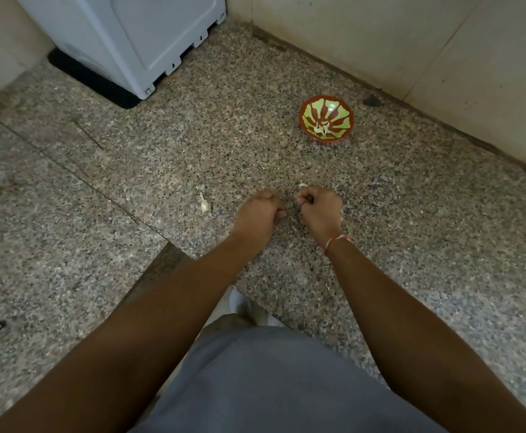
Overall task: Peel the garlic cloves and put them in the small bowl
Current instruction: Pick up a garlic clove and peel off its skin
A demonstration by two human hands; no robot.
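A small red and green patterned bowl (326, 118) stands on the speckled counter at the upper right, with a few pale peeled garlic pieces (320, 129) at its bottom. My left hand (260, 210) and my right hand (319, 207) hover close together over the counter, fingers curled. A pale bit of garlic (303, 185) peeks out above my right hand's fingers; what my left hand holds is hidden. An unpeeled garlic clove (205, 205) lies on the counter left of my left hand.
A white appliance (130, 35) on a black mat stands at the back left. Tiled walls (411, 42) close the corner behind the bowl. A small dark object (371, 100) lies by the wall. Bits of garlic skin (200, 188) lie near the clove.
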